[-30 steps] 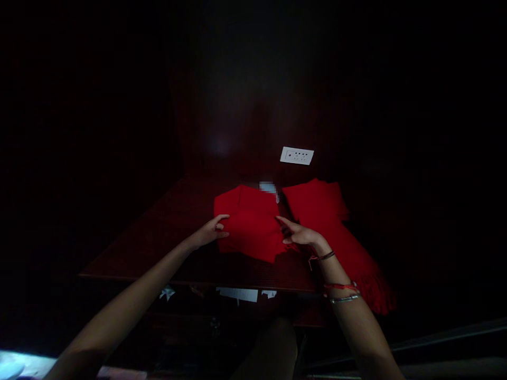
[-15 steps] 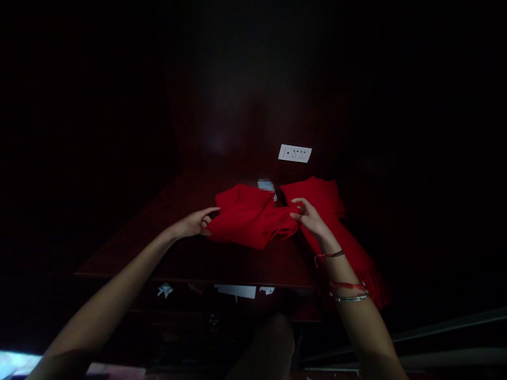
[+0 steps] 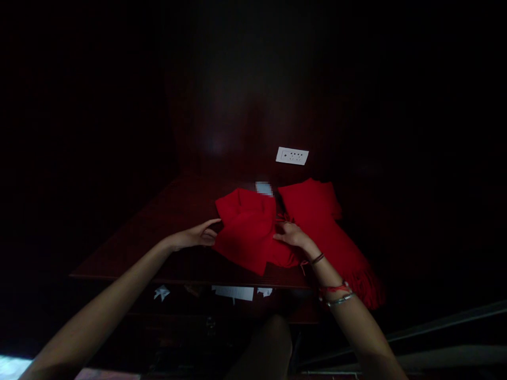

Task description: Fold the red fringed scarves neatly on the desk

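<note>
A red cloth (image 3: 245, 232) lies partly folded on a dark wooden tabletop (image 3: 130, 248). At its left edge is my left hand (image 3: 198, 234), thumb and fingers apart, the tips touching or very near the fabric. My right hand (image 3: 291, 234) rests on the cloth's right part with its fingers spread. Right of it lies a second red cloth (image 3: 328, 227), long and folded, with a fringe at its lower end.
A white wall socket (image 3: 292, 155) sits on the dark back panel. Behind the cloth is a small pale item (image 3: 264, 188), pixelated. Below the table's front edge lie white papers (image 3: 233, 293) and a crumpled white piece (image 3: 161, 293).
Both hands have moved nearer the table's front edge, the right one also leftward. The near part of the cloth has come down flatter, and my right fingers have let go of its bunched end.
</note>
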`<state>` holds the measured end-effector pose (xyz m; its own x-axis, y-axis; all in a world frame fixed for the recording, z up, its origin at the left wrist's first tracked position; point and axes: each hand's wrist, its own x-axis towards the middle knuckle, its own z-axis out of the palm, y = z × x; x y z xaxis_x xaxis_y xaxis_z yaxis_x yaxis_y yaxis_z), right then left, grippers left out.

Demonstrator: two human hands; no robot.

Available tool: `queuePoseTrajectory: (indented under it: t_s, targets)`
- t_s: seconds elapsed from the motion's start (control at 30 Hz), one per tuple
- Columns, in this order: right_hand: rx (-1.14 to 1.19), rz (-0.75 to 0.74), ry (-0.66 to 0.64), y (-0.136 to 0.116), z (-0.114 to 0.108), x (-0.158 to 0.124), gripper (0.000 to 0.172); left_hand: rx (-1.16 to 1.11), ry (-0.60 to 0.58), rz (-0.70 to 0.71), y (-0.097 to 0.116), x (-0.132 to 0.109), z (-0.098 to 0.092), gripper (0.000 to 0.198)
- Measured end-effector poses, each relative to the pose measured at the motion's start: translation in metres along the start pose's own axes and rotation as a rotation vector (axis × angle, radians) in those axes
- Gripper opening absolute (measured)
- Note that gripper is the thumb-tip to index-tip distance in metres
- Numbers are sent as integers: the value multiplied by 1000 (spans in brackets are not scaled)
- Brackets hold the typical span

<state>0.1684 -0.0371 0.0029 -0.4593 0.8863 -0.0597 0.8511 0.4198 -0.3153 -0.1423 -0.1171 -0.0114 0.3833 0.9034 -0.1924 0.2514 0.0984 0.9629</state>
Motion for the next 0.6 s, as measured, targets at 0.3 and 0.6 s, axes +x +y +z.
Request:
queuePoseTrajectory:
  t_s: [0.3, 0.6]
  targets:
    - [-92, 75, 43, -5, -2, 6, 18, 477, 83, 164, -14, 8, -3, 69]
    - [73, -12, -74, -1, -13, -2, 17, 749, 267, 75, -6, 9, -57, 52]
